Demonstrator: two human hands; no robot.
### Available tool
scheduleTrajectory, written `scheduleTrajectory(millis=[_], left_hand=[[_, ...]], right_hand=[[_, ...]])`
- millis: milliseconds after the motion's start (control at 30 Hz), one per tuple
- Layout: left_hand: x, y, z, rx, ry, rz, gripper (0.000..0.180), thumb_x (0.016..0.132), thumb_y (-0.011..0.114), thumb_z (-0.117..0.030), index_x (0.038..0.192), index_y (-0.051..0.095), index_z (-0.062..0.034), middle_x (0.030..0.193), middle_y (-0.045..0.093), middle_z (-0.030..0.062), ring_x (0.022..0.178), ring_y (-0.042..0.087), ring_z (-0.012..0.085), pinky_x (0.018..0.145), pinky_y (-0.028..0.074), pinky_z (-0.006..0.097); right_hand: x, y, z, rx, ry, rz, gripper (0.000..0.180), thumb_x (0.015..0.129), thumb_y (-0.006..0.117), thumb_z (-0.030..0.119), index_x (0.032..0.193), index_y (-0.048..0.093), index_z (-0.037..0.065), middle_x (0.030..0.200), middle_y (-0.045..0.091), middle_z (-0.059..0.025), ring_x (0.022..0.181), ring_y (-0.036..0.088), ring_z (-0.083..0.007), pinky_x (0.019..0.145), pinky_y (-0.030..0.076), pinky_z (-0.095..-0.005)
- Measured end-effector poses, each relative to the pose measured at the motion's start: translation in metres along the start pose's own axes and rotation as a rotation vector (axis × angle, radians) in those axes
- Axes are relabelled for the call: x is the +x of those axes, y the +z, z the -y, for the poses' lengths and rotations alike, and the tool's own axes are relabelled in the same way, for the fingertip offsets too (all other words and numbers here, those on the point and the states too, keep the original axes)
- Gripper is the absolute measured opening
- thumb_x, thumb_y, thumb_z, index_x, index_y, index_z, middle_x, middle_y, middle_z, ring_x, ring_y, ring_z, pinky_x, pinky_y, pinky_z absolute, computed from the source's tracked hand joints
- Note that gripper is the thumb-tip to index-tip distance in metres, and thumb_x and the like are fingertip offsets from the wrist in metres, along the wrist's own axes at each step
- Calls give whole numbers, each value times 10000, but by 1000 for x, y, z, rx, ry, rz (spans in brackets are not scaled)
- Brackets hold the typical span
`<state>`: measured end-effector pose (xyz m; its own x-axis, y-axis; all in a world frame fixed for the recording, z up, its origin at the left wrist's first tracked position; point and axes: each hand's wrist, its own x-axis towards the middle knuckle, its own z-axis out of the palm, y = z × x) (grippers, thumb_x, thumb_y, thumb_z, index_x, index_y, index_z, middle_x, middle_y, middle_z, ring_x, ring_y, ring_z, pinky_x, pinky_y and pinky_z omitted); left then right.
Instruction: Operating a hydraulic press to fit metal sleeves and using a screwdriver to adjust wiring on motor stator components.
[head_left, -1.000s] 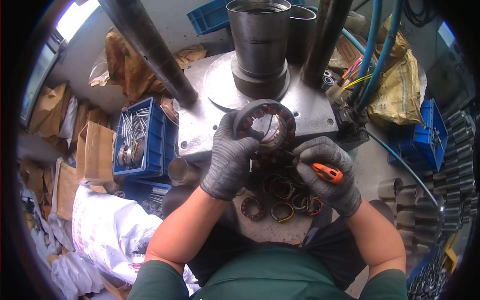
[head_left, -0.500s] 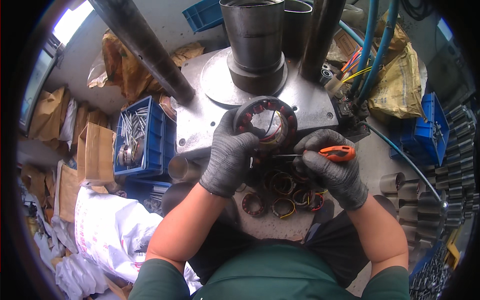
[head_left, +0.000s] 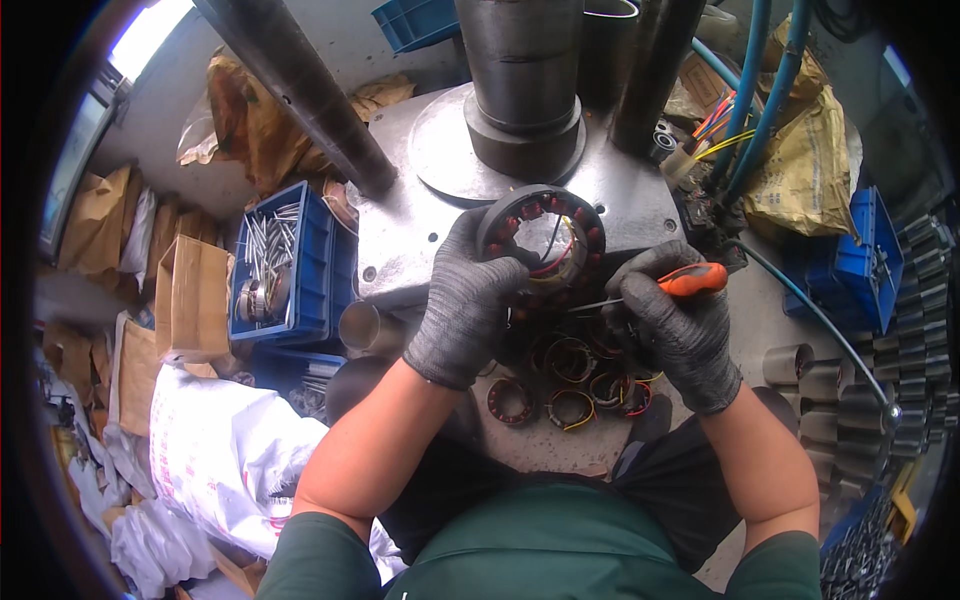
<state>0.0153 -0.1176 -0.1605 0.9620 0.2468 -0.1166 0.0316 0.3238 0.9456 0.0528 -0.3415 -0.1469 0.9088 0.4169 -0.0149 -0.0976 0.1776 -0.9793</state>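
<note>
My left hand (head_left: 468, 295), in a dark grey glove, grips the left side of a motor stator (head_left: 595, 235). This ring has a dark outer rim, red windings inside and a few thin coloured wires across its opening. It is held up in front of the metal press plate. My right hand (head_left: 675, 325), gloved alike, is closed round a screwdriver with an orange handle (head_left: 692, 280). The screwdriver's thin shaft points left, toward the lower side of the stator; its tip is hard to make out. Several more stators (head_left: 510, 401) with coloured wires lie on the floor below my hands.
A press with a round dark column (head_left: 525, 75) stands on a steel plate (head_left: 395, 245) ahead. To the left are a blue crate (head_left: 315, 265) of metal rods, a cardboard box (head_left: 192, 300) and a white sack (head_left: 225, 440). Metal cylinders (head_left: 850, 415) and a blue hose (head_left: 815, 320) are right.
Both hands, the stator and the screwdriver have shifted slightly right in the picture. The screwdriver's handle is tilted up a little more. Both grips stay the same.
</note>
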Motion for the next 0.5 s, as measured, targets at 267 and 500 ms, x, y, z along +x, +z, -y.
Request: scheduleTrajectory(millis=[267, 500], left_hand=[[3, -3, 1, -126, -70, 61, 654, 739, 623, 0, 1383, 522, 55, 1001, 596, 62, 983, 732, 277, 839, 689, 444], [1, 0, -2, -188, -87, 7, 552, 738, 626, 2, 1287, 570, 21, 960, 599, 40, 850, 669, 189, 821, 649, 359]], right_hand=[[3, 2, -7, -11, 23, -43, 114, 962, 776, 63, 1041, 713, 10, 885, 742, -60, 752, 716, -114, 686, 596, -263], [6, -2, -11, 266, 208, 147, 102, 984, 745, 83, 1031, 711, -1, 942, 745, -88, 812, 743, -147, 736, 623, -276]])
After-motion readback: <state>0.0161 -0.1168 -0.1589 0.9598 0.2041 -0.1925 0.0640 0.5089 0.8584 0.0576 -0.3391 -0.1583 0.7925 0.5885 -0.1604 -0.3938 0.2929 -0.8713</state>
